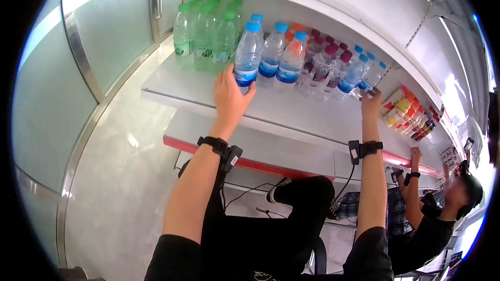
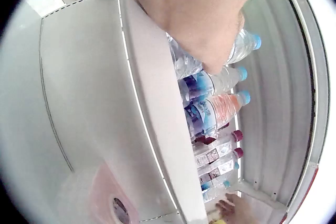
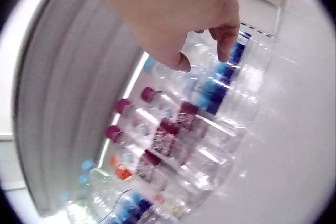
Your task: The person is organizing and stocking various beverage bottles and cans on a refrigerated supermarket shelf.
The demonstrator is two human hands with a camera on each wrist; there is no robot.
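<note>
Blue-capped water bottle upright in the left hand, right hand way off at the other end

So the left hand has its thumb on the bottle's right side and its fingers round the left side, down low by the blue label — looks like a proper hold to me. The bottle lies straight ahead of that hand, long axis vertical, with the hand coming in from the front of the white shelf. The lean in the head view is probably just the lens. Left is clearly the nearer hand; the right is well apart, past most of the row.

Right hand's fingers are bent, with a gap between thumb and index, down at a blue-labelled bottle near the row's far end. Can't tell if it's actually gripping — the right wrist view is too blurry.

Moving outward from the left hand: green-capped bottles stand just to the left, two more blue-capped bottles just to the right, then maroon-capped bottles fill the stretch between there and the right hand. Further right there's another person at the shelving.
</note>
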